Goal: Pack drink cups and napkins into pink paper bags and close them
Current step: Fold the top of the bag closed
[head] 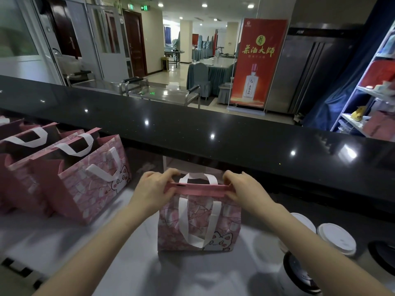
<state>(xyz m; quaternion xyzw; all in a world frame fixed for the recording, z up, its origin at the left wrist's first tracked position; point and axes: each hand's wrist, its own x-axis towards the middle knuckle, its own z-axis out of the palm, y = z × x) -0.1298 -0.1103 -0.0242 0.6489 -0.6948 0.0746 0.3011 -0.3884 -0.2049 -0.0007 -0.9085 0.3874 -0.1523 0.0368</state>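
From my end the whole thing turns on the fold [195, 189] along the top of the bag [198, 229]: its long axis runs straight left to right between my two hands, level and square to me. My left hand [150, 189] pinches the bag at the fold's left end, fingers curled over the far side. My right hand [245, 189] pinches the right end the same way, so neither is nearer than the other.

The bag stands upright on the pale worktop [132, 265], close under the black counter [213, 133]. It is pink with a cartoon cat low on the front, one white handle hanging down the near face and the other poking up behind the fold. I can't see what is inside. The mouth looks pressed shut, though the blur leaves me unsure the crease is set.

Open bags [85, 184] stand to my left, and lidded cups [336, 240] wait just to my right.
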